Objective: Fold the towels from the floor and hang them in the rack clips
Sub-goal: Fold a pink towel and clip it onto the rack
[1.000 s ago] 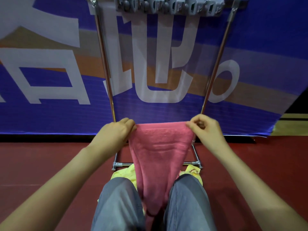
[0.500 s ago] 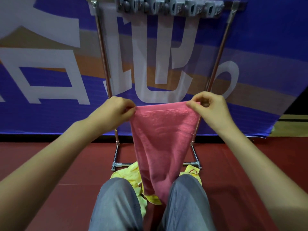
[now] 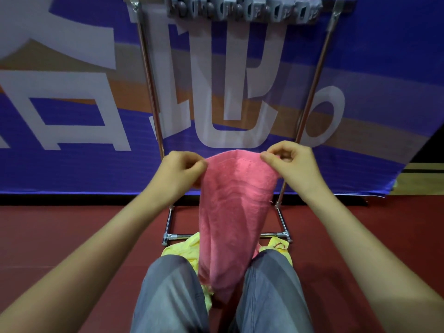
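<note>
At the upper corners of the pink towel (image 3: 233, 207), both hands were closed in pinches. The left hand (image 3: 182, 171) was clamped on the left corner between thumb and curled fingers, and the right hand (image 3: 288, 164) was clamped on the right corner in the same way. The top edge was held up between them, slack and bowed upward in the middle rather than pulled flat. From that edge the towel was hung downward in long vertical folds, narrowing as it went. Its lower end was lost between two legs (image 3: 170, 296) in grey trousers, and whether it touched the floor (image 3: 72, 236) could not be told.

Behind the hanging cloth a yellow towel (image 3: 182, 248) was seen crumpled on the dark red floor, partly hidden by the knees and lying close to the base bar of the rack (image 3: 151, 92). The rack was stood just beyond the hands, with one metal upright rising on either side of them, so that the pink towel was held in front of the lower part of the frame. A row of grey clips (image 3: 242, 10) was fixed along the top bar, well above the hands. Behind the rack a blue banner (image 3: 72, 164) with white and orange markings was stretched down to the floor.
</note>
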Demonstrator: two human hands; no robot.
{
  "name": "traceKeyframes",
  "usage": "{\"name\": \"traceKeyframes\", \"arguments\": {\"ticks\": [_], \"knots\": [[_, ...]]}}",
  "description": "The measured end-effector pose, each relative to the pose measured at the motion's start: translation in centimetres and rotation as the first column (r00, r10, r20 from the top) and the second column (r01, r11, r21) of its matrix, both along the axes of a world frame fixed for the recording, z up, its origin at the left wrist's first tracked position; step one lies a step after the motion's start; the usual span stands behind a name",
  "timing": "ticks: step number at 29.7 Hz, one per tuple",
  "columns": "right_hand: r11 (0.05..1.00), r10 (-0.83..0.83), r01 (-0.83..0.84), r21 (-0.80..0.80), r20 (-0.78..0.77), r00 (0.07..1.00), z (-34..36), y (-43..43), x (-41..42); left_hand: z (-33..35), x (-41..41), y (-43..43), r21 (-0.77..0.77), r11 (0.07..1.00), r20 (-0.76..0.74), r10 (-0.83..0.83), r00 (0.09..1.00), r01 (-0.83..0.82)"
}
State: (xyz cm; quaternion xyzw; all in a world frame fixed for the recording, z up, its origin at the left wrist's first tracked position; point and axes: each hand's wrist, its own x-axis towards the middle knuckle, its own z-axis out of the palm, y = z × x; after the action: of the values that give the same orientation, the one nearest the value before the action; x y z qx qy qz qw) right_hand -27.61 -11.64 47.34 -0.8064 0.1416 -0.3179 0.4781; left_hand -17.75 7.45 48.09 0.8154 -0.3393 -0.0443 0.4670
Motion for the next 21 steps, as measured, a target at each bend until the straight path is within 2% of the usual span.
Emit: {"name": "traceKeyframes", "arguments": {"ticks": [3,6,9,14,17,21], "knots": [[0.992,0.066,-0.061,0.11,-0.041,0.997,-0.1,1.2,0.2,-0.7,-1.1,-1.1,-0.07,0.997,-0.16,0.032,0.987,-0.043],[0.984,0.097,-0.088,0.156,-0.055,0.994,-0.4,2.4,0.4,-1.3,-2.2,-2.2,-0.104,0.994,-0.214,0.015,0.977,-0.038],[0.969,0.113,-0.098,0.229,-0.053,0.992,-1.1,3.8,0.8,-1.9,-3.0,-2.8,-0.116,0.993,-0.174,-0.023,0.984,0.002],[0.928,0.169,-0.137,0.347,-0.065,0.983,-2.1,5.2,0.9,-2.8,-3.0,-2.6,-0.103,0.994,-0.123,0.015,0.992,-0.028],[0.878,0.247,-0.197,0.436,-0.061,0.967,-2.1,5.5,0.5,-3.0,-3.2,-2.1,-0.062,0.998,-0.089,0.012,0.996,-0.017],[0.839,0.339,-0.272,0.471,-0.06,0.939,-2.0,5.6,0.3,-3.1,-2.7,-1.8,0.029,0.999,0.042,0.025,0.999,-0.026]]}}
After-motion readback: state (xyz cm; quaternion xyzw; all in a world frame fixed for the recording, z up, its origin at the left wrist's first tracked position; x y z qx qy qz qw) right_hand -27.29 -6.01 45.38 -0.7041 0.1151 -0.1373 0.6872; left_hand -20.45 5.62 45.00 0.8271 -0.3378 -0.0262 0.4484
